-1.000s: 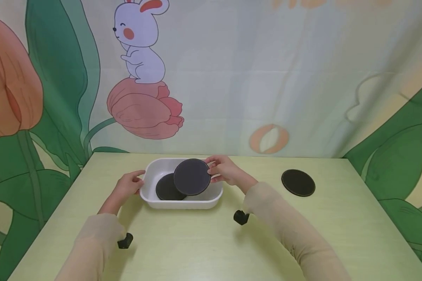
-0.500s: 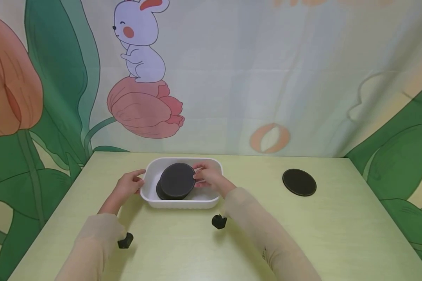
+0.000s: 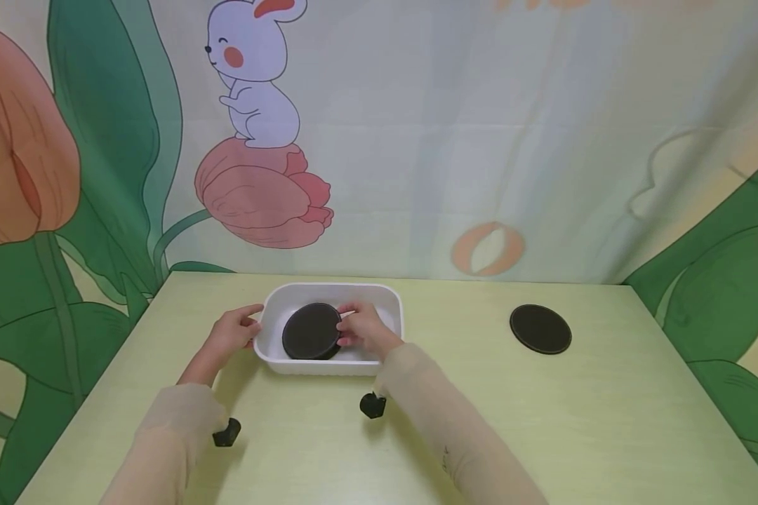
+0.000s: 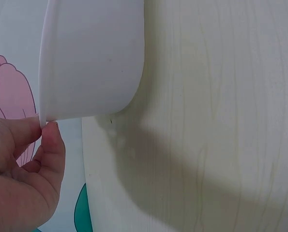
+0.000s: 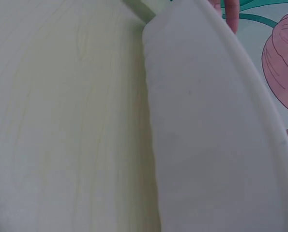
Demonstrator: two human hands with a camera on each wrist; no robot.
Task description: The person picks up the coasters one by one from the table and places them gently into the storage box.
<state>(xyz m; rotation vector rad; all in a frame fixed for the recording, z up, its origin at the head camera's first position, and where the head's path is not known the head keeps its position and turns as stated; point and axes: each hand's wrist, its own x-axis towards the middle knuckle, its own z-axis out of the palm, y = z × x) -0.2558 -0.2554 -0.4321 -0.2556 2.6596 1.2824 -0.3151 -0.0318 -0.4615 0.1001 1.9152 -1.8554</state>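
Note:
In the head view, a white oblong plastic basin [image 3: 328, 367] stands on the table. My left hand [image 3: 230, 330] pinches its left rim between thumb and fingers; the left wrist view shows this pinch [image 4: 49, 137] at the basin's corner. Inside the basin, my right hand [image 3: 365, 328] holds the right edge of a round black coaster [image 3: 311, 331] with light edge stitching. This coaster lies low, over another black one that it now almost wholly hides. The right wrist view is mostly filled by the basin's outer wall [image 5: 206, 121], with the right hand largely out of sight behind the rim.
A further round black coaster [image 3: 540, 329] lies flat on the right part of the pale wooden table [image 3: 606, 421]. Behind the table's back edge hangs a curtain [image 3: 404, 140] printed with a rabbit and tulips. A black wrist device [image 3: 373, 405] hangs below the right sleeve.
My right hand has moved left and down into the basin with the coaster, lowering it onto the one beneath. The left hand has stayed at the rim.

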